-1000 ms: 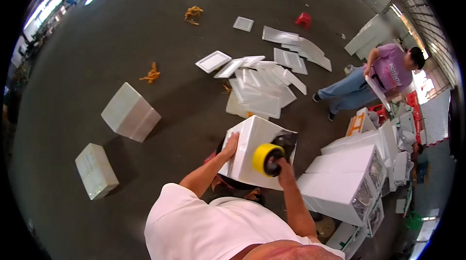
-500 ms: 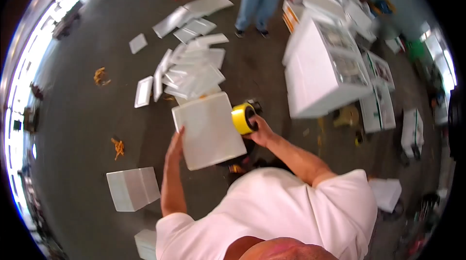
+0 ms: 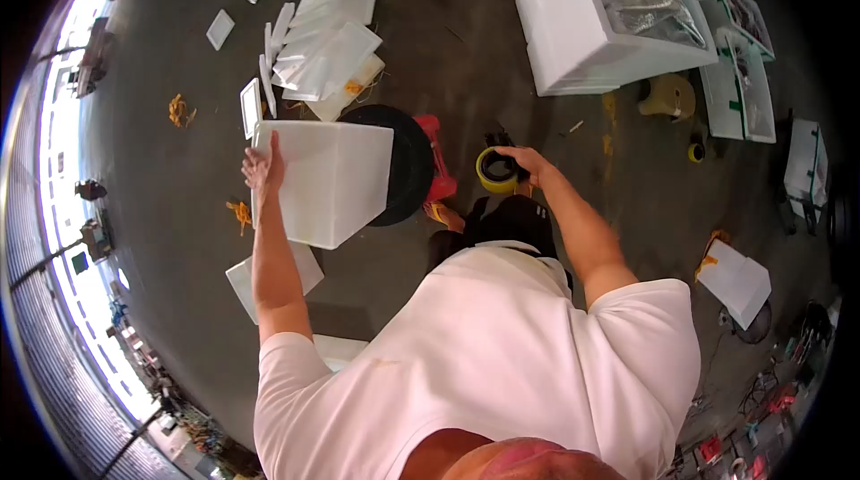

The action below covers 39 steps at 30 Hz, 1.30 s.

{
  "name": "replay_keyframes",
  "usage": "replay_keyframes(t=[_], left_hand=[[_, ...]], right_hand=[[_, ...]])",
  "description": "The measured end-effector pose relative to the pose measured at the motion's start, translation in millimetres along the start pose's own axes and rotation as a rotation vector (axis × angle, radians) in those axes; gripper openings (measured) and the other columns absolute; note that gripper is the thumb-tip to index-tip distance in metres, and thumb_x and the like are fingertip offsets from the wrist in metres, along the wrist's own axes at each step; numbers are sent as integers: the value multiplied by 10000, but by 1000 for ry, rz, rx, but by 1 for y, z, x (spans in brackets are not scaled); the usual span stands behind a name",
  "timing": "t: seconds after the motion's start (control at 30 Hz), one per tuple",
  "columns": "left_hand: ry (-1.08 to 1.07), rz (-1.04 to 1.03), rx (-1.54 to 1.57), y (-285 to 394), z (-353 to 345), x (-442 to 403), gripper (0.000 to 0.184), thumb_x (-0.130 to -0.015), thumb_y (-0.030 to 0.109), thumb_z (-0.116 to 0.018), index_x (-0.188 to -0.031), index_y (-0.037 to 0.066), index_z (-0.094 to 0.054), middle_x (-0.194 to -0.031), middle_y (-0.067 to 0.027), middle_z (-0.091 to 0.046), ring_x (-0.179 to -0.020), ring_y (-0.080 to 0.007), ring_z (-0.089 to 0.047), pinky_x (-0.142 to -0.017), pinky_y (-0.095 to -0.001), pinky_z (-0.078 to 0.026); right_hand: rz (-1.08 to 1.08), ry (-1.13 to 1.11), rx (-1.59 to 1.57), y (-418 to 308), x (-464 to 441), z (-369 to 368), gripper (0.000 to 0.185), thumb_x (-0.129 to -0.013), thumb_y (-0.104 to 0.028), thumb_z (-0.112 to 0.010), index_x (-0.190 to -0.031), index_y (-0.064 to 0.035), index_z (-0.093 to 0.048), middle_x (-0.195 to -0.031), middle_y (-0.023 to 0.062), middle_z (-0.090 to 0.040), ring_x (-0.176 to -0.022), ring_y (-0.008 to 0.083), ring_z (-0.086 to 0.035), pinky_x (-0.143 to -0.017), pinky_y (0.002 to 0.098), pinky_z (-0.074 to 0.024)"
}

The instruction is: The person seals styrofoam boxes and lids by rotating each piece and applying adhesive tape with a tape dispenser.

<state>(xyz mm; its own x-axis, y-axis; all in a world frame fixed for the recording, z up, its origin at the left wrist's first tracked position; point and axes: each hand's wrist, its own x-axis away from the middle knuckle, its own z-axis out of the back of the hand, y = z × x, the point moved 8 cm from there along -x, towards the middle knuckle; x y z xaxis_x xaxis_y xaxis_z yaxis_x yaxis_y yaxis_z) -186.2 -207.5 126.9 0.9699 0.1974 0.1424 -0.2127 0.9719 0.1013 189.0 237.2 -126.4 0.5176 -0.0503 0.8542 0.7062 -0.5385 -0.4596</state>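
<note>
A white foam box (image 3: 336,180) rests against a black tyre-like round (image 3: 412,167). My left hand (image 3: 264,171) lies at the box's left edge, with its fingers spread and thumb along the near face. My right hand (image 3: 530,165) is closed on a tape dispenser carrying a roll of yellow tape (image 3: 495,171), held to the right of the box and apart from it. The dispenser's handle is mostly hidden by the hand.
A red plastic stool (image 3: 436,158) shows beside the tyre-like round. White foam lids (image 3: 327,59) lie in a pile ahead. Large white boxes (image 3: 573,41) stand at upper right. Another foam box (image 3: 242,287) sits at lower left, and orange strapping (image 3: 181,111) lies on the floor.
The box has moved left and turned so that more of its side shows. My right hand has moved the tape dispenser away from it. The view has shifted downward.
</note>
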Motion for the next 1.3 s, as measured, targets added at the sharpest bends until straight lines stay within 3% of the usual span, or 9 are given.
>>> replay_keyframes(t=[0.03, 0.07, 0.23, 0.3, 0.47, 0.7, 0.77, 1.07, 1.3], left_hand=[[-40, 43, -25, 13, 2, 0, 1157, -744, 893, -361, -1486, 9, -272, -1495, -256, -310, -1425, -398, -220, -1149, -531, -162], [-36, 44, -85, 29, 3, 3, 1154, -739, 889, -380, -1482, 11, -284, -1498, -247, -313, -1422, -400, -222, -1148, -536, -160], [245, -243, -108, 58, -19, 1, 1065, -771, 795, -507, -1464, 9, -317, -1479, -230, -349, -1396, -410, -261, -1141, -533, -181], [269, -610, -52, 91, -15, 15, 954, -816, 665, -594, -1464, 21, -323, -1482, -227, -352, -1397, -408, -265, -1150, -505, -191], [184, -869, -82, 136, -14, 42, 936, -758, 495, -725, -1478, 61, -314, -1491, -207, -350, -1411, -376, -261, -1169, -492, -179], [150, -969, -126, 152, -14, 55, 966, -731, 473, -745, -1492, 85, -294, -1504, -198, -330, -1418, -371, -249, -1170, -499, -178], [139, -985, -83, 152, -15, 55, 980, -721, 476, -752, -1494, 87, -291, -1503, -196, -334, -1419, -370, -247, -1170, -499, -180], [121, -995, -26, 152, -17, 56, 929, -797, 638, -587, -1482, 68, -323, -1502, -199, -337, -1406, -374, -278, -1162, -502, -183], [109, -993, -30, 156, -16, 56, 891, -818, 579, -589, -1481, 50, -316, -1501, -202, -339, -1415, -370, -266, -1162, -506, -178]], right_hand=[[-9, -146, -117, -6, 9, -6, 750, -766, -435, -768, -1285, 60, -551, -1374, 200, -506, -1266, 351, -476, -1014, 566, -347], [-102, 59, -13, 12, -22, 23, 747, -790, -468, -736, -1316, 27, -544, -1423, 175, -472, -1302, 341, -443, -1043, 528, -332], [-109, -82, 113, -8, -54, 15, 766, -819, -487, -694, -1374, 5, -503, -1464, 180, -431, -1341, 326, -401, -1078, 472, -302], [-159, 16, -168, -18, -66, 16, 663, -832, -470, -687, -1307, -21, -578, -1380, 161, -524, -1273, 298, -487, -1032, 454, -376], [-128, -39, -241, -39, -75, 15, 543, -852, -446, -670, -1205, -35, -639, -1207, 130, -638, -1098, 241, -616, -903, 404, -490], [-155, 137, 110, -6, -132, 20, 529, -862, -426, -658, -1222, -41, -619, -1199, 117, -639, -1055, 238, -617, -876, 426, -479], [-102, 65, 3, -4, -151, 8, 844, -813, -480, -691, -1441, 2, -397, -1525, 213, -315, -1391, 375, -316, -1066, 573, -290], [-72, 257, -115, -27, -170, 9, 799, -787, -409, -725, -1405, 8, -439, -1420, 200, -469, -1314, 331, -443, -1038, 420, -377], [10, 149, -39, -21, -186, 19, 796, -775, -421, -730, -1391, 5, -459, -1411, 202, -478, -1274, 334, -482, -1033, 447, -385]])
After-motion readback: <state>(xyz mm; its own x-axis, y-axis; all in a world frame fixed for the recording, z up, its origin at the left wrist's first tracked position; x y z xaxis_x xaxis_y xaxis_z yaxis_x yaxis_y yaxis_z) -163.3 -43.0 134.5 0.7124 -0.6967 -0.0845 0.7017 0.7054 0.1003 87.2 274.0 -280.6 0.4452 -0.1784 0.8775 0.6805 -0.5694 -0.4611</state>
